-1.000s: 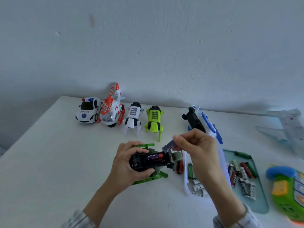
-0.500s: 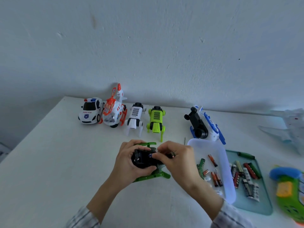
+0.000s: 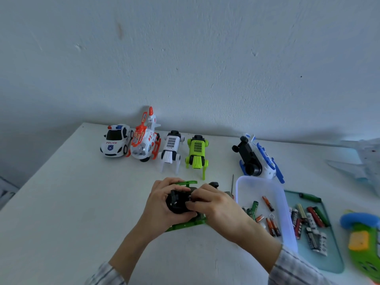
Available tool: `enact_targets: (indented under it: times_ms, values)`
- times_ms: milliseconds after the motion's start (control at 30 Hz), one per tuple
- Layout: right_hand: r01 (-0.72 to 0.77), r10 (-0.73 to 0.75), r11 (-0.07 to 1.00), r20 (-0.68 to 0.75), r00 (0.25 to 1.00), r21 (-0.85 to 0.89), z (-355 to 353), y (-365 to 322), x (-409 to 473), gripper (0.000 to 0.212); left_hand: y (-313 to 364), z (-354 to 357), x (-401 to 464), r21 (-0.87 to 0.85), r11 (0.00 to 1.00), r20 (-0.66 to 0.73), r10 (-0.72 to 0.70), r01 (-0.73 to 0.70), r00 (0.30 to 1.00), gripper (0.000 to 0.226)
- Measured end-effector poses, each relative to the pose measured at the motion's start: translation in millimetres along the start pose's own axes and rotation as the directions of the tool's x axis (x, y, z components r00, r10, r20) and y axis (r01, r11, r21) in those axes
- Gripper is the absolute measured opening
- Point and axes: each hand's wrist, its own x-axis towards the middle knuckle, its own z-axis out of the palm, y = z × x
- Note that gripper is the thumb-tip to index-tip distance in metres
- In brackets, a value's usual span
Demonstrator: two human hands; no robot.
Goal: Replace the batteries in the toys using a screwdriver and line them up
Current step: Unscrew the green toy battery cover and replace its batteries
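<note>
So my left hand (image 3: 162,204) grips the green toy (image 3: 181,202) belly-up, just beside the white tray (image 3: 287,229), steadying it while my right hand's (image 3: 216,208) fingertips pinch into its battery bay.

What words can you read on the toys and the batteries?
"POLICE" in red on the hood of the white police car, above a blue shield badge.
Orange markings on the orange and white helicopter: too blurred to read.
Labels on the batteries in the white tray and on the batteries on the green tray: too small to read.
The toy in the hands: no text shows.
</note>
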Motion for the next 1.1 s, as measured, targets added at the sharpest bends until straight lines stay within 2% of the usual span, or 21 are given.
enact_targets:
  times_ms: [167,233,267,300,333,367,400,433,500,567,633,767,867,1000,1100]
  values:
    - [-0.021,0.021,0.999,0.006,1.000,0.049,2.8,5.9,-6.4,0.031,2.0,-1.8,0.0,-0.018,1.000,0.011,0.007,-0.007,1.000,0.052]
    - [-0.108,0.108,0.981,0.011,0.994,0.163,2.3,7.9,-4.6,0.032,2.5,-1.6,0.9,-0.037,0.999,0.007,-0.013,0.013,1.000,0.050]
    - [-0.198,0.207,0.938,0.001,0.978,0.285,-1.8,9.7,-3.4,0.031,3.0,-1.6,1.7,-0.045,0.999,0.003,-0.019,0.019,1.000,0.049]
    - [-0.317,0.349,0.834,0.014,0.937,0.452,-9.0,11.1,-1.4,0.028,2.8,-1.4,2.0,-0.050,0.999,0.001,-0.021,0.021,1.000,0.049]
    - [-0.398,0.462,0.682,0.061,0.885,0.613,-17.8,12.4,-0.1,0.026,2.5,-1.5,2.3,-0.053,0.998,-0.002,-0.027,0.027,1.000,0.051]
    - [-0.419,0.524,0.563,0.084,0.847,0.712,-26.5,13.2,0.0,0.033,1.6,-1.7,1.9,-0.057,0.998,-0.010,-0.035,0.034,0.999,0.052]
    - [-0.411,0.539,0.554,0.065,0.840,0.724,-33.0,15.6,-1.3,0.047,1.1,-2.7,1.8,-0.062,0.997,-0.022,-0.045,0.043,0.999,0.054]
    - [-0.422,0.520,0.613,0.061,0.852,0.668,-36.5,18.2,-2.6,0.063,0.2,-3.7,1.5,-0.072,0.996,-0.033,-0.056,0.054,0.998,0.057]
    - [-0.479,0.473,0.726,0.148,0.869,0.493,-34.3,18.5,-3.2,0.093,0.4,-5.3,1.6,-0.094,0.993,-0.036,-0.077,0.073,0.996,0.059]
    - [-0.537,0.477,0.737,0.246,0.844,0.410,-23.7,15.8,-4.5,0.107,1.6,-7.5,1.7,-0.101,0.992,-0.022,-0.083,0.080,0.996,0.058]
    - [-0.568,0.502,0.681,0.270,0.822,0.464,-10.4,9.7,-4.0,0.102,0.6,-13.1,1.7,-0.090,0.992,0.000,-0.086,0.086,0.996,0.056]
    - [-0.550,0.556,0.601,0.191,0.809,0.580,9.4,-5.3,3.8,0.082,-5.9,-34.8,-0.6,-0.059,0.993,0.032,-0.096,0.098,0.995,0.057]
    - [-0.524,0.562,0.556,0.172,0.809,0.645,20.3,-9.7,4.2,0.069,-6.2,-43.3,-11.6,-0.083,0.994,-0.008,-0.072,0.071,0.997,0.064]
    - [-0.507,0.564,0.553,0.151,0.812,0.661,27.0,-9.9,-0.5,0.063,13.2,-45.5,-21.2,-0.152,0.988,-0.086,-0.016,0.002,0.996,0.050]
    - [-0.506,0.561,0.571,0.142,0.815,0.646,27.5,-10.1,0.2,0.064,18.7,-39.0,-18.0,0.009,0.996,-0.100,0.091,-0.091,0.991,0.057]
